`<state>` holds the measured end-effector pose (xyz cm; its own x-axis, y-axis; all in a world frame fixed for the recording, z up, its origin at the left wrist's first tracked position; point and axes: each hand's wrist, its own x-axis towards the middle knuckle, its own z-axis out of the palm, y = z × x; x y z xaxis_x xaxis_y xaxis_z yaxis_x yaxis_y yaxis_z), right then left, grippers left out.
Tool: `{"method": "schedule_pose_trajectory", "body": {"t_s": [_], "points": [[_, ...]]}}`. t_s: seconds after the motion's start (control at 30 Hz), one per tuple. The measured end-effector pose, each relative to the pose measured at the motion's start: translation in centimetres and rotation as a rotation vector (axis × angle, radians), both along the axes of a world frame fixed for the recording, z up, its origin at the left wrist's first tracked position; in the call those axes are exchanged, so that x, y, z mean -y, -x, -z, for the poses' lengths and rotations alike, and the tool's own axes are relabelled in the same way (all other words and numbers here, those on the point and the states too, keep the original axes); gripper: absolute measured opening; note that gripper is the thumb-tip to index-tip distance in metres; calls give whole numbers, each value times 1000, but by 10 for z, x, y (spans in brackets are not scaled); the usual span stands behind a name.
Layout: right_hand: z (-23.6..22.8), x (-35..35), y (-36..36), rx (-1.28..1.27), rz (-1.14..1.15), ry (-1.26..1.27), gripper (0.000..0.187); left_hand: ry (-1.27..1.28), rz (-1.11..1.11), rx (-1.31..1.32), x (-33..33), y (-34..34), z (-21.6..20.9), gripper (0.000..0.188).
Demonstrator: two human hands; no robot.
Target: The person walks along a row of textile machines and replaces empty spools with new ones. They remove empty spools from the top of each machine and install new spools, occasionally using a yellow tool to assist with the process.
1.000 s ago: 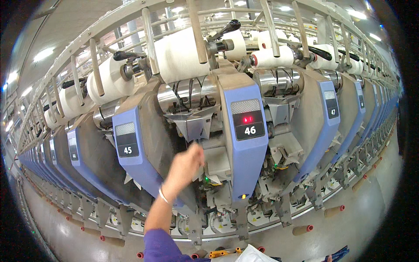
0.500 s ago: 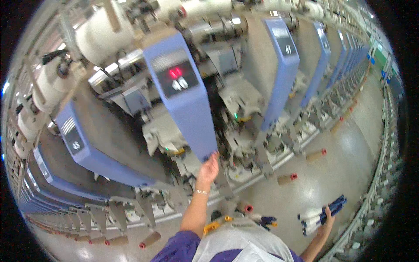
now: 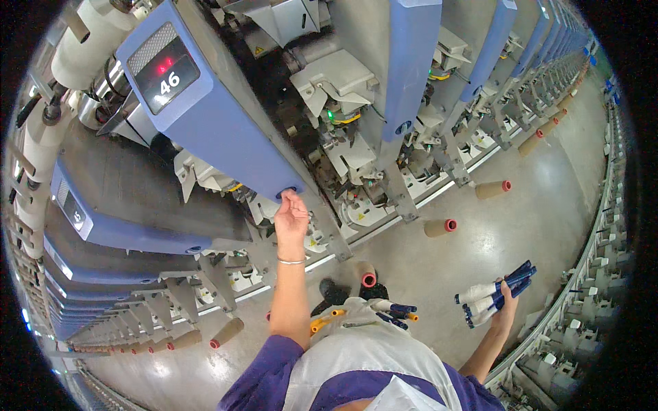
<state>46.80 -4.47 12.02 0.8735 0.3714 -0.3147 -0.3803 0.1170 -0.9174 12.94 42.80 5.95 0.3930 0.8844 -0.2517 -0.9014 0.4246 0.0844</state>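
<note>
My left hand (image 3: 293,216) reaches up to the lower end of a blue machine panel (image 3: 226,140). Its fingers are bent together and touch a dark oval knob (image 3: 286,191) there; whether anything is gripped between them is hidden. Out to the right, my right hand (image 3: 507,301) is closed around a bundle of several bobbins (image 3: 483,300). They have dark blue ends and white yarn wound on them. A small display (image 3: 164,68) on the panel shows red light.
Blue-panelled winding units line up left and right, with white yarn packages (image 3: 86,51) at upper left. Brown cones with red ends (image 3: 440,227) lie on the floor (image 3: 493,233). Another machine row (image 3: 569,342) runs along the right. Yellow and blue-ended bobbins (image 3: 397,315) show at my apron.
My view has shifted closer, so the panel sits further left and higher. My left hand remains at its lower end. The right hand keeps the bobbins.
</note>
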Motion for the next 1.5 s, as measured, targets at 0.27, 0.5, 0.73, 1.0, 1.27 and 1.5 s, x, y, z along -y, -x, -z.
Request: {"method": "schedule_pose_trajectory", "body": {"t_s": [0.27, 0.5, 0.73, 1.0, 1.27, 1.5], "points": [[-33, -26, 25, 127, -206, 67, 39, 112, 350, 130, 67, 19, -14, 20], [-39, -48, 90, 101, -518, 284, 45, -37, 503, -374, 220, 155, -17, 18], [-12, -57, 317, 82, -1004, 151, 41, 282, -75, -287, 415, 428, -24, 9], [-44, -44, 640, -7, -1236, 124, 36, 586, -790, -18, 663, 752, -13, 15], [-63, -105, 962, -120, -1634, -162, 40, 259, -1205, 89, 749, 994, -11, 11], [-70, -138, 1325, -167, -2043, -4, 45, 733, -1823, -196, 941, 1084, 16, 8]]}}
